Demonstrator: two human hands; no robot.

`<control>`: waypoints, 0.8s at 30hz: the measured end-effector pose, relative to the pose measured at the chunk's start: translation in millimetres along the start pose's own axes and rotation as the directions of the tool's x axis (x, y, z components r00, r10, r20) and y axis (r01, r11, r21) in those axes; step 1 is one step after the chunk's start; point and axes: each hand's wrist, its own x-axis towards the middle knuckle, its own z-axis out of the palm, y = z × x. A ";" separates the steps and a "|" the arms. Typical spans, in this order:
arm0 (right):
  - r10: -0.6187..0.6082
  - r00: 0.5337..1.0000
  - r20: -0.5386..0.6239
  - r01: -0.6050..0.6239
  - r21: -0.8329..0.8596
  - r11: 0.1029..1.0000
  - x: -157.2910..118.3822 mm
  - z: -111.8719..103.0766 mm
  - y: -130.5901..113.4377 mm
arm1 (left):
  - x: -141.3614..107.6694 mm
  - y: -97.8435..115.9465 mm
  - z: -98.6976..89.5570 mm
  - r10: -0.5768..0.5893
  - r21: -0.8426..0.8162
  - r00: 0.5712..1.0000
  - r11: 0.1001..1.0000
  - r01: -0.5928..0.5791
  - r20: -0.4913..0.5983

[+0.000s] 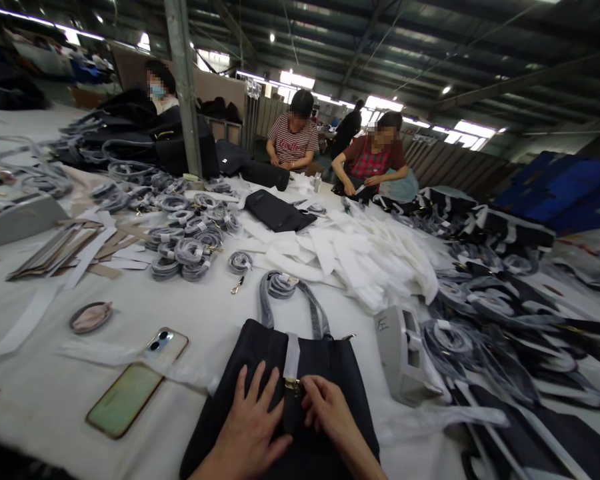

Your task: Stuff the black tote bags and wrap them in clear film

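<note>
A black handbag [350,380] lies on the white table in front of me, its wrapped handles [314,303] stretched out away from me. My left hand [253,420] rests flat on the bag's front, fingers spread. Beside the gold clasp [293,384] at the bag's middle, my right hand [333,413] has its thumb and fingers curled together against the dark closure tab [291,415]. Whatever those fingertips pinch is hidden. A white wrapping strip [291,357] covers the strap above the clasp. One coiled strap [282,285] lies between the handles.
Left of the bag are a phone [125,399] and a small round dish [91,317]. A grey tape dispenser [405,353] stands right. Coiled straps [190,252], white foam sheets [365,257] and wrapped black pieces [520,327] lie around. A metal post [184,87] rises behind; people work opposite.
</note>
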 end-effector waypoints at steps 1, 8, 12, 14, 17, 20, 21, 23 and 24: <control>0.023 1.000 -0.003 -0.023 0.009 1.000 3.6 1.2 -1.6 | 0.0 0.1 -1.5 0.003 0.000 1.000 1.000 -0.003 -0.007; -0.133 0.985 -0.109 0.113 -0.176 0.978 13.0 6.0 -13.6 | 6.0 3.4 -4.8 -0.069 -0.165 0.992 0.985 0.051 -0.105; -0.173 0.979 -0.108 0.129 -0.332 0.935 11.7 8.3 -15.5 | 20.3 5.9 1.1 -0.246 -0.333 0.968 0.918 0.216 -0.051; -0.195 0.975 -0.111 0.147 -0.341 0.929 11.8 9.8 -17.5 | 29.0 5.0 3.1 -0.304 -0.351 0.953 0.891 0.287 0.007; -0.242 0.962 -0.126 0.178 -0.383 0.906 11.4 12.4 -20.9 | 40.4 2.2 3.3 -0.373 -0.331 0.925 0.865 0.376 0.075; -0.272 0.951 -0.146 0.180 -0.454 0.873 11.8 14.9 -21.9 | 48.4 0.2 1.3 -0.414 -0.227 0.894 0.866 0.445 0.172; -0.276 0.949 -0.154 0.176 -0.469 0.865 12.5 15.7 -21.5 | 50.4 -0.1 0.7 -0.416 -0.187 0.886 0.872 0.453 0.207; -0.282 0.944 -0.173 0.166 -0.491 0.855 14.2 17.2 -20.0 | 53.8 -0.7 0.4 -0.410 -0.139 0.875 0.880 0.453 0.256; -0.288 0.940 -0.181 0.163 -0.503 0.849 15.1 18.0 -19.1 | 55.3 -1.0 0.7 -0.411 -0.129 0.873 0.882 0.454 0.264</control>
